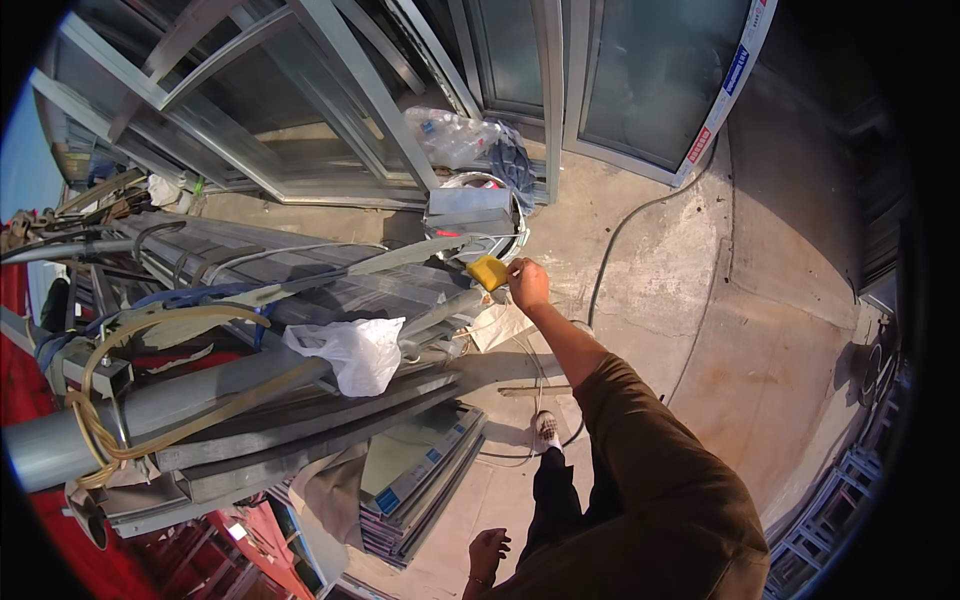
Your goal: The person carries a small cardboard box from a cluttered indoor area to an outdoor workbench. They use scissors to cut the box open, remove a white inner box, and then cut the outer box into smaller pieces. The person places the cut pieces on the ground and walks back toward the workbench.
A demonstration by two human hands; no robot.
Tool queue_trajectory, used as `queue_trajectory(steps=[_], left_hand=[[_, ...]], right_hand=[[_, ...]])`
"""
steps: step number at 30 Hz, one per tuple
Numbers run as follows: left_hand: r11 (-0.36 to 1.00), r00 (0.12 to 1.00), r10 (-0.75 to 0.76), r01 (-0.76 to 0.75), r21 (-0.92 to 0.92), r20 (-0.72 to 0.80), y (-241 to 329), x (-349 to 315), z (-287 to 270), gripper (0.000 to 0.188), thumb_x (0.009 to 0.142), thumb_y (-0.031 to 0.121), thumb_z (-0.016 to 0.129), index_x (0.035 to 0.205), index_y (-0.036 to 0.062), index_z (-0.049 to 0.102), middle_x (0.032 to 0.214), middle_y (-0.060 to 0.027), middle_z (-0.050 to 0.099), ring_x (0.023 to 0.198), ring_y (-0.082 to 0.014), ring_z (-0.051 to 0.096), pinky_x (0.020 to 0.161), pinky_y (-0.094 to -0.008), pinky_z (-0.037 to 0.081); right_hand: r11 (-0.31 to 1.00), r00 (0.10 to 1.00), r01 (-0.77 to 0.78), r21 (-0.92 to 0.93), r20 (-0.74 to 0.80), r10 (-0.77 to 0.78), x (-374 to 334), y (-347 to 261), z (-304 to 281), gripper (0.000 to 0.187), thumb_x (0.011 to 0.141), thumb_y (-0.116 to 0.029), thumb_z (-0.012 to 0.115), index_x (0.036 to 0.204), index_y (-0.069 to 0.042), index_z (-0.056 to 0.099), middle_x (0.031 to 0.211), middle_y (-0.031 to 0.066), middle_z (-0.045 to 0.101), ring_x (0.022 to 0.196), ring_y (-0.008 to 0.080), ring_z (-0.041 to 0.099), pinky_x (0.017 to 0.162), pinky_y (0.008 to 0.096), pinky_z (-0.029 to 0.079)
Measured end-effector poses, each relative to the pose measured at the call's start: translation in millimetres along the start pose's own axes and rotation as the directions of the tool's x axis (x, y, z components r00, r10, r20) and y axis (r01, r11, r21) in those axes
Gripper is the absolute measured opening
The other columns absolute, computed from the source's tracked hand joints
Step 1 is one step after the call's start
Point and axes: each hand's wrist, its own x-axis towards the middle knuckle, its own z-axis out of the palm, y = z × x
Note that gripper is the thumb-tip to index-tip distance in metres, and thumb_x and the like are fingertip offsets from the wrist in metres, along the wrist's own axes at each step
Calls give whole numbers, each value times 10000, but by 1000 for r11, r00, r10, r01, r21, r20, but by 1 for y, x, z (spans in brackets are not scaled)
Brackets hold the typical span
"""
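Observation:
My right hand [527,283] is stretched out ahead, its fingers pinched on the edge of a yellow sponge-like piece [487,273]; whether it is a sponge or a folded cloth I cannot make out. Just beyond it stands a white bucket [521,238] with grey box-shaped pieces [470,208] in its top. A pale sheet [497,326] lies below the yellow piece, beside the ends of the stacked metal profiles [330,265]. Low down near my legs hangs my left hand [489,550], loosely curled with its fingers a little apart and nothing visible in it.
Glass-paned metal frames [300,150] lean at the far left, with more glazed panels [665,85] at the back. A white plastic bag [360,352] lies on the pipes. Stacked flat panels [425,485] stand lower left. A dark hose [606,250] crosses the concrete floor [650,280].

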Motion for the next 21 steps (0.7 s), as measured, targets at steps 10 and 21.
queue_trajectory(steps=[10,21], left_hand=[[992,995,-98,95,-87,-27,21,-20,80,338,985,311,632,1179,41,693,915,-51,718,777,-136,651,644,-289,524],[977,998,23,-12,-212,52,-50,-13,79,374,1020,329,594,1256,48,669,993,-110,728,839,-167,678,726,-334,558]], right_hand=[[995,997,8,-96,79,0,76,47,125,165,809,-59,651,942,-73,748,988,205,713,916,423,691,809,504,554],[998,977,54,-34,206,-46,-25,56,51,356,822,6,641,1163,-74,706,1124,212,687,932,338,718,865,433,572]])
